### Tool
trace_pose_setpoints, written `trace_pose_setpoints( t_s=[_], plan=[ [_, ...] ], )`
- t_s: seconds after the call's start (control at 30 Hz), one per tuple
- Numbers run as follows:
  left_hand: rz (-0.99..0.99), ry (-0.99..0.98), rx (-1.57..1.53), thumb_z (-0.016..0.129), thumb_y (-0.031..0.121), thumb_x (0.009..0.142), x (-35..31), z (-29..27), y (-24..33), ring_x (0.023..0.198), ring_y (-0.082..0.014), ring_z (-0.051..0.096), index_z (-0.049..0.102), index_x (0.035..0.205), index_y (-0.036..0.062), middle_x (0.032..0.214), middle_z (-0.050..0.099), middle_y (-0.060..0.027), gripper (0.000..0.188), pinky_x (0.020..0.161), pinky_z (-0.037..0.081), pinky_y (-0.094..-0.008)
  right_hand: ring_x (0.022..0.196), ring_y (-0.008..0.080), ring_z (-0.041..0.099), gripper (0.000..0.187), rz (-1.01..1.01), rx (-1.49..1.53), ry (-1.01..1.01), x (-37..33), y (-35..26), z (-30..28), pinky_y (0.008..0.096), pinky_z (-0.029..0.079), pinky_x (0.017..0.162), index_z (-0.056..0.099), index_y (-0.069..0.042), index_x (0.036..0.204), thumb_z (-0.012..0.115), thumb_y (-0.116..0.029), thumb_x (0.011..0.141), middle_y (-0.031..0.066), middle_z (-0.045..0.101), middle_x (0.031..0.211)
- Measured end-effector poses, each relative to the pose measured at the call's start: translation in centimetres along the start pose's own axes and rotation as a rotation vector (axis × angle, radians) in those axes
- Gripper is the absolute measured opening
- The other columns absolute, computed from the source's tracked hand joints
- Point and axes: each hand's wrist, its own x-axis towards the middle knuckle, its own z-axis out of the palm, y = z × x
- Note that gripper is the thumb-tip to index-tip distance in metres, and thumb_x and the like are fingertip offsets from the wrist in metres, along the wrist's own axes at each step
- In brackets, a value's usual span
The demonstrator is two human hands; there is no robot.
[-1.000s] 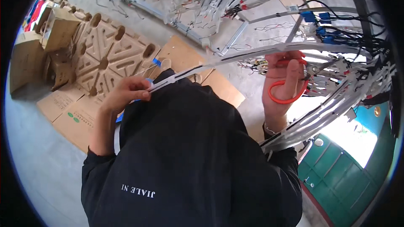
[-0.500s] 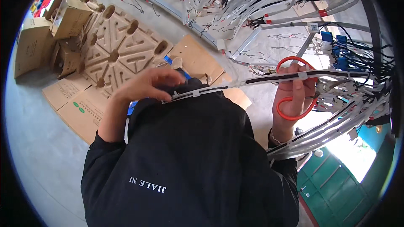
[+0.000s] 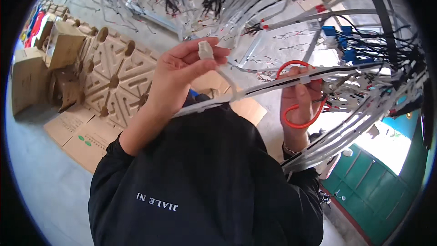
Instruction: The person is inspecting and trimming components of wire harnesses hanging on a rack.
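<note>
My left hand (image 3: 175, 70) is closed on a small white connector (image 3: 205, 51), pinched between thumb and fingers. A short pale cable runs from the connector down to the wire harness (image 3: 268, 85), a long bundle in clear and black sleeving that stretches across in front of my body. With my right hand (image 3: 298, 98) I hold red-handled scissors (image 3: 306, 122); their blades point right, toward the wires. The harness also lies across the fingers of this hand, under the thumb. Some fingertips behind the harness are hidden.
Many sleeved wire bundles (image 3: 346, 139) hang at the right, near blue connectors (image 3: 348, 55) and a dark upright post (image 3: 380, 7). Cardboard boxes (image 3: 29, 79), a moulded pulp tray (image 3: 120, 75) and flattened cardboard (image 3: 75, 132) sit on the left. A green door (image 3: 375, 182) stands lower right.
My left hand has moved up and right from the harness's left end and now pinches the white connector. The right hand keeps the scissors and harness; the view has shifted slightly.
</note>
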Motion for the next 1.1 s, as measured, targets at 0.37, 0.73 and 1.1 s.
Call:
trace_pose_setpoints(
  t_s=[0.37,0.73,1.1],
  plan=[
    [0.362,-0.157,0.390,0.061,-0.012,0.079,-1.1,1.2,1.2,0.102,-0.0216,0.061,0.061,0.111,-0.0059,0.108,0.064,-0.0159,0.033,0.088,0.046,-0.0302,0.103,0.0229,0.059,0.034,0.035,-0.120,0.047,0.7,-0.1,-1.0,0.0436,0.049,0.090,0.053,-0.005,0.121,0.055,-0.005,0.088,0.0103,0.059,0.115],
    [-0.455,-0.025,-0.299,0.057,0.009,0.086,0.9,-4.1,-1.3,0.081,-0.0181,0.058,0.030,0.140,0.0025,0.097,0.056,-0.0121,0.061,0.063,0.054,-0.0335,0.078,0.0155,0.058,0.025,0.243,-0.411,0.101,1.2,2.2,-0.6,0.0281,0.047,0.072,0.058,0.001,0.093,0.050,-0.019,0.080,0.0073,0.059,0.082],
    [-0.530,-0.576,0.571,0.061,0.010,0.089,1.8,-1.1,-2.4,0.091,-0.0092,0.058,0.052,0.130,0.0031,0.105,0.063,-0.0057,0.042,0.081,0.047,-0.0272,0.083,0.0198,0.065,0.022,0.731,0.233,0.177,1.0,8.9,-6.5,0.0340,0.052,0.070,0.058,-0.008,0.096,0.067,-0.025,0.085,0.0065,0.063,0.087]
  ],
)
